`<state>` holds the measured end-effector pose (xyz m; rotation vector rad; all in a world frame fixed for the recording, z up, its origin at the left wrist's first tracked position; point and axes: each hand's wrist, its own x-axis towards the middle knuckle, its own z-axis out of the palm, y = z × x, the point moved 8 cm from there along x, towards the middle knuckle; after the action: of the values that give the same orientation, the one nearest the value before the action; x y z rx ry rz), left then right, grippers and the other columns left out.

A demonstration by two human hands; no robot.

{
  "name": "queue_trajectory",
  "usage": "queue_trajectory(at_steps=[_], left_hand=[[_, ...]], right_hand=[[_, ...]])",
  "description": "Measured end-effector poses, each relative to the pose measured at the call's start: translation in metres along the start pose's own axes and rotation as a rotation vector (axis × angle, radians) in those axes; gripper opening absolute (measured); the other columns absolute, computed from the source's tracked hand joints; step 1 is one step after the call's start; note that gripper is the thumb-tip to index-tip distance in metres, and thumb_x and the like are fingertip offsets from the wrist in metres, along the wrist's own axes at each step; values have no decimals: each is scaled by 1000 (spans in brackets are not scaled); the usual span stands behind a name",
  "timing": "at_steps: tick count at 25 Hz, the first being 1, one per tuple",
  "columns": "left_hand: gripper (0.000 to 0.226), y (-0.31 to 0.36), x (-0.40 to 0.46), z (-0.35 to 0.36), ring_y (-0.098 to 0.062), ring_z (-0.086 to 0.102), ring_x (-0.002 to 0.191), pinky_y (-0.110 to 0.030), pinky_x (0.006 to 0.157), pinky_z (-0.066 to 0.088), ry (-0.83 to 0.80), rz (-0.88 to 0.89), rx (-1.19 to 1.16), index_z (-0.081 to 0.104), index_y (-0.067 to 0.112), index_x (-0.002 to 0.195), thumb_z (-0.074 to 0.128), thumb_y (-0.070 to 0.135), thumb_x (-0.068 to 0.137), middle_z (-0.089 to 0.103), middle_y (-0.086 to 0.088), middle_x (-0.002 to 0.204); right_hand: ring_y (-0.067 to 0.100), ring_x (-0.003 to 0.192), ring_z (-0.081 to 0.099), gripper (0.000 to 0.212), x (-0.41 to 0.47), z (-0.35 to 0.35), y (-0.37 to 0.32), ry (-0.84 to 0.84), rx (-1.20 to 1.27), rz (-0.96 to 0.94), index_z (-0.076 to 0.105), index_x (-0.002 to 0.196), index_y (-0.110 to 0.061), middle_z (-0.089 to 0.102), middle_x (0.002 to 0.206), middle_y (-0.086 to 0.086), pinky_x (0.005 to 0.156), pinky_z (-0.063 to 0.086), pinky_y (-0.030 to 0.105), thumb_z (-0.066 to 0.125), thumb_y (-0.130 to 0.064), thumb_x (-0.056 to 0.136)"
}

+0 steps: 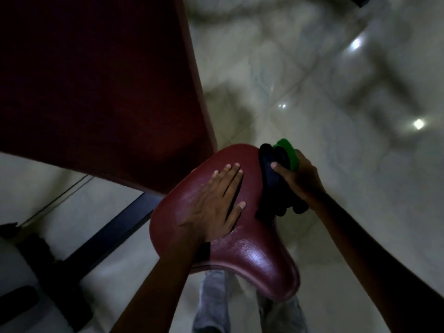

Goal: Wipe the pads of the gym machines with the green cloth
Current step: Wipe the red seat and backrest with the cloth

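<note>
The left hand is being laid flat on the maroon seat pad, fingers straight and slightly spread, pointing toward one o'clock. At three o'clock from it, the right hand is being curled around a bunched cloth, dark for the most part with a bright green patch showing at twelve o'clock; the bundle is being pressed against the pad's right edge. A larger dark red back pad is being seen at eleven o'clock, above the pale tiled floor.
</note>
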<state>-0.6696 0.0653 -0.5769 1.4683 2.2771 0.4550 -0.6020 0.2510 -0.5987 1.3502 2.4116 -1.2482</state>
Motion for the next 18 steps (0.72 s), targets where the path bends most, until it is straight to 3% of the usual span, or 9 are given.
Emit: queue_trajectory(at_steps=[5, 8, 11, 18], left_hand=[[59, 6, 5, 4, -23, 13, 146, -35, 119, 5, -37, 137, -28, 25, 0, 147, 29, 32, 98, 19, -14, 157], [58, 6, 6, 6, -23, 12, 146, -33, 119, 4, -21, 154, -54, 25, 0, 147, 30, 30, 98, 19, -14, 156], [58, 8, 6, 9, -23, 13, 145, -36, 119, 7, -13, 161, -47, 26, -1, 147, 29, 30, 98, 20, -14, 156], [57, 10, 5, 5, -23, 15, 145, -36, 119, 8, 4, 161, -26, 27, -2, 146, 30, 28, 97, 21, -14, 156]], right_hand=[[30, 108, 59, 51, 14, 3, 12, 127, 248, 230, 60, 123, -14, 63, 118, 12, 91, 49, 35, 71, -39, 80], [27, 106, 59, 53, -28, 2, 25, 158, 202, 237, 57, 121, -16, 64, 113, 8, 82, 46, 31, 69, -46, 80], [23, 102, 59, 50, -76, 12, 48, 132, 338, 358, 57, 116, -16, 61, 103, 1, 74, 38, 25, 74, -43, 77], [20, 97, 56, 50, -68, 5, 31, 149, 321, 334, 54, 122, -11, 62, 115, 8, 78, 41, 24, 70, -37, 82]])
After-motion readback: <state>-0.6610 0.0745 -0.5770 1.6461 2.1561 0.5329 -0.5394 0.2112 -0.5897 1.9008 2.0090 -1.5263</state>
